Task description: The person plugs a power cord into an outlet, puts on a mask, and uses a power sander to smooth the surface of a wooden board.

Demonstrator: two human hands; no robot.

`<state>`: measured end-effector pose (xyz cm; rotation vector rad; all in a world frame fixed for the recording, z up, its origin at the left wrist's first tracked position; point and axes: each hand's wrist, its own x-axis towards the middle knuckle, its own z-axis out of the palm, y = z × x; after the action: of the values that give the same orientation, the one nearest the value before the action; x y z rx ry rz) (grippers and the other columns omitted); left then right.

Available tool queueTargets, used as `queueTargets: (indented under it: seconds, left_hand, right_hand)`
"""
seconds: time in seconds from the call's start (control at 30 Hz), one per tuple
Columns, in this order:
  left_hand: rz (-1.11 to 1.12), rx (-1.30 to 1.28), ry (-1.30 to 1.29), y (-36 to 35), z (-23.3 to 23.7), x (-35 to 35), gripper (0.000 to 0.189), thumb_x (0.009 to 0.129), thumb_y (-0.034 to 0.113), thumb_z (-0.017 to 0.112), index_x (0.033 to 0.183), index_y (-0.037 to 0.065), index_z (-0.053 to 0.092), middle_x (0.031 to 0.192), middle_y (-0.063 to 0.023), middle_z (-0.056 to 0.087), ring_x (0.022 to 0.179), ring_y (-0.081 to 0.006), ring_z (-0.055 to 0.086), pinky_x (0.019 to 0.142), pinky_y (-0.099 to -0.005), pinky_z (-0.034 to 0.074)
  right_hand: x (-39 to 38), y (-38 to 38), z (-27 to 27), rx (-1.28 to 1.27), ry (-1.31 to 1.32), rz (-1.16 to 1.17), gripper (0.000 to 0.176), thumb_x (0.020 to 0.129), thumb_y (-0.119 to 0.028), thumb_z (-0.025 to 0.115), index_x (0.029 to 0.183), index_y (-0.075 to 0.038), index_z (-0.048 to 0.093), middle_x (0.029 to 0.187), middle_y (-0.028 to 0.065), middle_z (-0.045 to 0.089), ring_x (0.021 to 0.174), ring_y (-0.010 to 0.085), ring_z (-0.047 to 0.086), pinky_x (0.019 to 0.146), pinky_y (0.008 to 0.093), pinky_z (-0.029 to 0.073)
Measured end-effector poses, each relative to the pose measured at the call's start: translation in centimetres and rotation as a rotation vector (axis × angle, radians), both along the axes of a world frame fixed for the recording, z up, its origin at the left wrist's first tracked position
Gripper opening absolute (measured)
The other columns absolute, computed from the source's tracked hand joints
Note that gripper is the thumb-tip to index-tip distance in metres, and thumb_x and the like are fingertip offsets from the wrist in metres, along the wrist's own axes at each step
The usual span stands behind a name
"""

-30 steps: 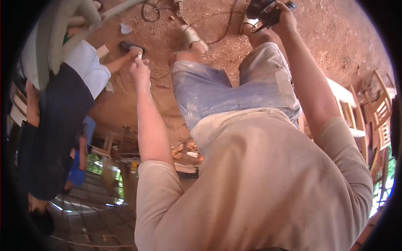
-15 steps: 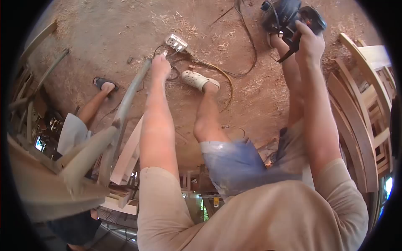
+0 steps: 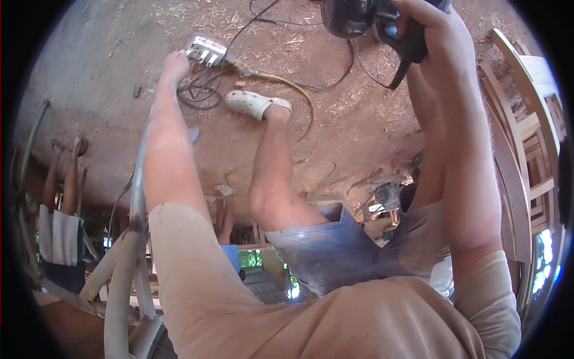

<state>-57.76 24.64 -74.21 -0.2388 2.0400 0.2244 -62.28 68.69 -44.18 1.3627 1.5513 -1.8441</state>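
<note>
Black casing at the top edge, partly cut off by the frame: a power tool [image 3: 350, 18], carried off the ground in the right hand [image 3: 445, 35]. Fingers of that hand clamped around the tool's handle. Reaching forward and low with the left hand [image 3: 175, 64], down to a pale power strip [image 3: 206, 46] on the bare reddish-brown floor [image 3: 359, 128]. Fingers there bunched close at the left end of the strip, right beside its white plugs [image 3: 212, 60]; too small and too turned away to tell whether closed on a plug or merely touching. Just below the strip, a loose coil of dark cord [image 3: 200, 99]; from the strip's right end, a yellowish cable [image 3: 313, 107] curving around past a cream clog [image 3: 254, 103] on the left foot. Near the clog's toe, a small wooden block [image 3: 240, 84]. Scattered over the ground, pale wood shavings. Wearing a tan shirt [image 3: 359, 329] and dusty blue shorts [image 3: 347, 251]. Along the right side, stacked wooden furniture parts [image 3: 519, 209]; at lower left, thick pale poles [image 3: 122, 293] near the left sleeve. Further back, upside down to view, a person's bare legs [image 3: 72, 179] at far left, another person's legs [image 3: 226, 215] by blue cloth near the middle.
</note>
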Motion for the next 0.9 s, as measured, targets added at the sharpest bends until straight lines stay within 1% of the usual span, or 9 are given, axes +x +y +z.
queueTargets:
  seconds: [0.13, 0.27, 0.33, 0.43, 0.5, 0.57, 0.63, 0.83, 0.9]
  left_hand:
    - [-0.088, 0.023, -0.056, 0.0, 0.2, -1.3, 0.05, 0.106, 0.033, 0.036, 0.117, -0.005, 0.067, 0.127, -0.0309, 0.063, 0.127, -0.0446, 0.055, 0.107, -0.0504, 0.042]
    - [-0.233, 0.012, -0.06, 0.4, -1.4, -1.8, 0.05, 0.107, 0.033, 0.036, 0.118, -0.004, 0.067, 0.127, -0.0299, 0.063, 0.126, -0.0441, 0.057, 0.106, -0.05, 0.043]
    - [-0.266, 0.024, -0.071, 0.2, -2.0, -1.1, 0.049, 0.106, 0.033, 0.036, 0.118, -0.003, 0.067, 0.127, -0.0294, 0.063, 0.126, -0.044, 0.057, 0.106, -0.0499, 0.043]
    - [-0.132, 0.028, -0.022, 0.2, -1.6, 0.4, 0.05, 0.106, 0.034, 0.037, 0.117, -0.003, 0.068, 0.125, -0.0303, 0.064, 0.123, -0.0448, 0.058, 0.105, -0.0508, 0.044]
    - [0.032, -0.047, 0.143, 1.0, -1.1, 2.0, 0.05, 0.106, 0.035, 0.037, 0.116, -0.003, 0.068, 0.119, -0.0318, 0.066, 0.118, -0.0468, 0.06, 0.104, -0.0516, 0.044]
    - [0.023, -0.049, 0.157, 1.9, -0.8, 3.2, 0.05, 0.106, 0.035, 0.037, 0.115, -0.003, 0.068, 0.116, -0.0322, 0.066, 0.115, -0.0477, 0.061, 0.103, -0.052, 0.045]
    - [0.042, -0.032, 0.171, 3.0, -0.1, 3.9, 0.051, 0.106, 0.035, 0.036, 0.113, -0.003, 0.068, 0.113, -0.032, 0.067, 0.113, -0.0485, 0.062, 0.101, -0.0533, 0.045]
    - [0.006, -0.125, 0.125, 3.4, -0.7, 2.8, 0.052, 0.106, 0.037, 0.035, 0.115, -0.003, 0.067, 0.118, -0.0311, 0.066, 0.116, -0.0479, 0.061, 0.101, -0.0535, 0.045]
    - [0.061, -0.09, 0.128, 2.9, -1.4, 2.1, 0.052, 0.106, 0.037, 0.034, 0.115, -0.003, 0.067, 0.119, -0.0312, 0.066, 0.116, -0.0481, 0.061, 0.101, -0.0534, 0.045]
  right_hand:
    - [-0.6, 0.5, -2.5, 0.129, -0.018, 0.073, 0.038, 0.082, -0.001, 0.063, 0.12, -0.003, 0.062, 0.1, 0.0065, 0.066, 0.084, 0.0159, 0.061, 0.073, 0.0307, 0.048]
    - [-2.0, -0.5, -1.3, 0.124, 0.031, 0.044, 0.036, 0.083, -0.001, 0.064, 0.119, -0.002, 0.061, 0.1, 0.0072, 0.066, 0.082, 0.0158, 0.061, 0.073, 0.0296, 0.048]
    - [-3.7, -1.7, -1.0, 0.238, -0.184, -0.106, 0.034, 0.084, -0.002, 0.064, 0.118, -0.002, 0.061, 0.097, 0.0075, 0.067, 0.079, 0.0154, 0.06, 0.069, 0.0285, 0.047]
    - [-2.3, 0.4, -1.4, 0.112, -0.107, -0.009, 0.031, 0.085, -0.004, 0.064, 0.116, -0.002, 0.062, 0.094, 0.0063, 0.066, 0.074, 0.0146, 0.059, 0.066, 0.0283, 0.046]
    - [-2.3, 0.4, -2.7, 0.134, -0.103, -0.019, 0.029, 0.085, -0.005, 0.065, 0.115, -0.003, 0.063, 0.092, 0.0058, 0.065, 0.072, 0.014, 0.058, 0.064, 0.0283, 0.046]
    - [-2.2, 0.5, -3.0, 0.155, -0.101, -0.027, 0.028, 0.086, -0.005, 0.065, 0.113, -0.003, 0.063, 0.09, 0.0053, 0.065, 0.07, 0.0134, 0.057, 0.063, 0.0283, 0.045]
    - [-2.0, 0.8, -2.5, 0.107, -0.029, 0.116, 0.026, 0.086, -0.008, 0.066, 0.112, -0.003, 0.064, 0.087, 0.0051, 0.064, 0.069, 0.0131, 0.056, 0.062, 0.0281, 0.043]
    - [-2.6, 0.1, -2.7, 0.195, -0.201, 0.102, 0.029, 0.087, -0.013, 0.068, 0.114, -0.001, 0.065, 0.087, 0.004, 0.064, 0.07, 0.0116, 0.055, 0.063, 0.0259, 0.041]
    - [-2.0, 0.7, -3.5, 0.157, -0.152, 0.125, 0.029, 0.087, -0.013, 0.068, 0.114, -0.001, 0.066, 0.086, 0.0034, 0.064, 0.07, 0.011, 0.054, 0.063, 0.0255, 0.041]
